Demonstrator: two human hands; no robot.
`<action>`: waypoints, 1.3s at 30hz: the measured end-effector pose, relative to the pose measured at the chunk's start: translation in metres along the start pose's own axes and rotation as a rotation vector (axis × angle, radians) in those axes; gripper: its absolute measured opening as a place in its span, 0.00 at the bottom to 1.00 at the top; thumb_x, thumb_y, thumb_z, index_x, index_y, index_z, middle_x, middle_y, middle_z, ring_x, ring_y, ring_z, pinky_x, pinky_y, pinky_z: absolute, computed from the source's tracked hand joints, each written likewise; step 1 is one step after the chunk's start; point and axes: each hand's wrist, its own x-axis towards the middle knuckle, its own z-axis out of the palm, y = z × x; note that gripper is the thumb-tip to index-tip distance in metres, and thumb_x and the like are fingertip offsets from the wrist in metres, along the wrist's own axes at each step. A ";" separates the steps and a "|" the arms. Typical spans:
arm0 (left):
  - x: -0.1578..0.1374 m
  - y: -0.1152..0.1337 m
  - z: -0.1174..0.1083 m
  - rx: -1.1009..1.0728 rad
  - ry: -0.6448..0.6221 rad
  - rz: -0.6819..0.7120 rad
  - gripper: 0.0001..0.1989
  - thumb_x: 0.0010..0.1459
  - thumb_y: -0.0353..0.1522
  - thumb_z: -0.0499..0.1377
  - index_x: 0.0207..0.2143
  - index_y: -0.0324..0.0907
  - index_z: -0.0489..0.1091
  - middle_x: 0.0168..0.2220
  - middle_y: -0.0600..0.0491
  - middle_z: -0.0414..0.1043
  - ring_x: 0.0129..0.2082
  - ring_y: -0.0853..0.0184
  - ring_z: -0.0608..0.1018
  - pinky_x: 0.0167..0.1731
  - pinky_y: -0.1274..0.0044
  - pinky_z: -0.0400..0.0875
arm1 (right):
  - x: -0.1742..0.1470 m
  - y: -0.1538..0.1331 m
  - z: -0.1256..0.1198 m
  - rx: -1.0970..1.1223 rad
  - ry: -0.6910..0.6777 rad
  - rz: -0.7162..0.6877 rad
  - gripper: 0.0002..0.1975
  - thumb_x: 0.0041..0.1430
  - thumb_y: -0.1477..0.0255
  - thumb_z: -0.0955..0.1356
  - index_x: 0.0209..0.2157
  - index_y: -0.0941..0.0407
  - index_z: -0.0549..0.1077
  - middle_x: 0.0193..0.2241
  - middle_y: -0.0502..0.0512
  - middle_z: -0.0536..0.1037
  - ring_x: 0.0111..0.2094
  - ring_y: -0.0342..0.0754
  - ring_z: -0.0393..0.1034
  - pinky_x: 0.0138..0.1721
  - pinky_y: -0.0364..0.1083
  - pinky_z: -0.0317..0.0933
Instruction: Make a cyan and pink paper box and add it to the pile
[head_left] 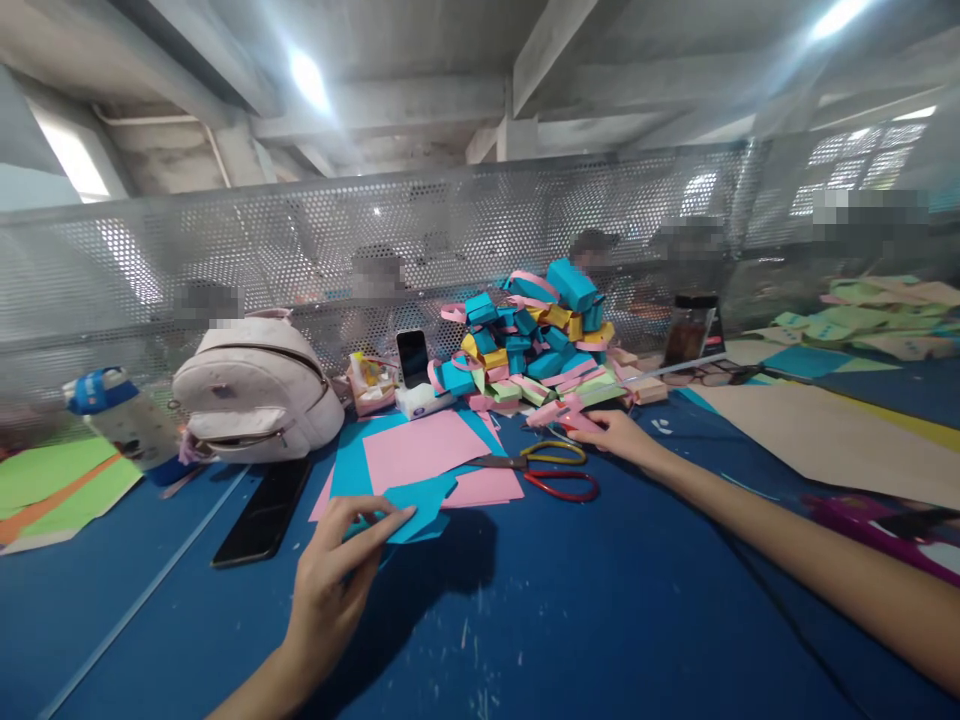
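A cut, folded piece of blue paper (pixel 421 508) is pinched between the fingers of my left hand (pixel 337 565), held above the table. My right hand (pixel 619 440) reaches forward, with its fingers closed on the handle of a pink glue gun (pixel 561 412). A clear glue stick (pixel 671 371) slants up behind that hand. Scissors (pixel 519 462) with one yellow and one red handle loop lie just in front of the glue gun. Their blades rest on pink paper sheets (pixel 424 445), which overlap a blue sheet (pixel 351 450).
Behind the glue gun rises a pile of folded paper pieces (pixel 532 340). A pale backpack (pixel 255 390), a bottle (pixel 135 425) and a black phone (pixel 262 515) stand or lie left. Large paper sheets (pixel 817 430) and a purple object (pixel 877 530) are right. A perforated metal screen (pixel 300 250) runs behind.
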 end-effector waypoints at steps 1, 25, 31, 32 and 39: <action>0.000 0.001 0.001 0.012 0.002 -0.010 0.25 0.63 0.21 0.50 0.54 0.57 0.69 0.43 0.52 0.70 0.42 0.64 0.72 0.41 0.73 0.66 | -0.002 -0.004 -0.002 0.026 -0.003 -0.002 0.20 0.45 0.58 0.72 0.32 0.61 0.78 0.26 0.60 0.78 0.25 0.53 0.70 0.23 0.47 0.61; 0.001 0.016 0.022 0.052 -0.049 0.055 0.25 0.63 0.20 0.49 0.57 0.51 0.66 0.43 0.50 0.64 0.40 0.63 0.66 0.42 0.69 0.60 | -0.115 -0.082 0.047 0.598 -0.652 -0.061 0.18 0.55 0.58 0.71 0.31 0.59 0.68 0.15 0.41 0.63 0.13 0.35 0.54 0.16 0.38 0.55; 0.001 0.018 0.023 0.053 -0.064 0.064 0.25 0.62 0.20 0.50 0.56 0.52 0.66 0.43 0.51 0.65 0.41 0.62 0.67 0.42 0.70 0.60 | -0.119 -0.083 0.051 0.616 -0.679 -0.018 0.18 0.55 0.58 0.71 0.33 0.58 0.66 0.16 0.40 0.63 0.14 0.35 0.54 0.16 0.38 0.54; 0.001 0.018 0.024 0.045 -0.056 0.060 0.25 0.62 0.20 0.50 0.56 0.52 0.66 0.42 0.51 0.66 0.40 0.62 0.67 0.42 0.70 0.60 | -0.120 -0.084 0.052 0.625 -0.680 -0.014 0.18 0.55 0.58 0.71 0.33 0.58 0.65 0.16 0.40 0.62 0.14 0.35 0.54 0.16 0.38 0.54; 0.002 0.021 0.025 0.034 -0.044 0.056 0.24 0.62 0.20 0.50 0.55 0.51 0.68 0.41 0.51 0.67 0.38 0.62 0.67 0.41 0.70 0.59 | -0.125 -0.085 0.055 0.681 -0.684 0.013 0.20 0.55 0.57 0.71 0.33 0.56 0.62 0.16 0.39 0.61 0.14 0.34 0.53 0.17 0.37 0.53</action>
